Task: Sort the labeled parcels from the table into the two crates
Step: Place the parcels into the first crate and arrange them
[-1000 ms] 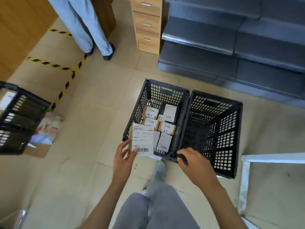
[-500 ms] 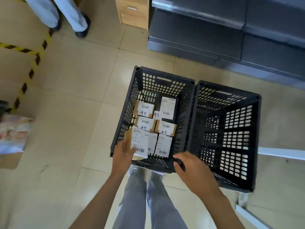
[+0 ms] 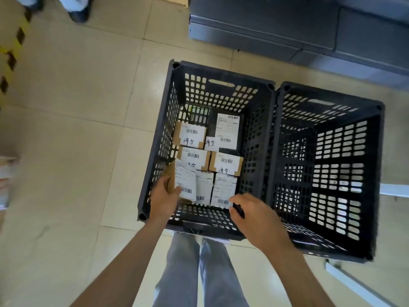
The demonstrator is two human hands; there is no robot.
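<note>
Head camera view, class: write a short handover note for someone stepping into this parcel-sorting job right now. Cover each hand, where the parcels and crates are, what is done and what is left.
Left hand: grips a brown cardboard parcel with a white barcode label, held over the near-left corner of the left black plastic lattice crate.
Right hand: fingers curled round a small black object above that crate's near rim.
Done: several labeled parcels lie in the left crate.
Right black plastic lattice crate: no parcels visible inside.
Left: release the held parcel; the table is out of view, so remaining parcels are unknown.
</note>
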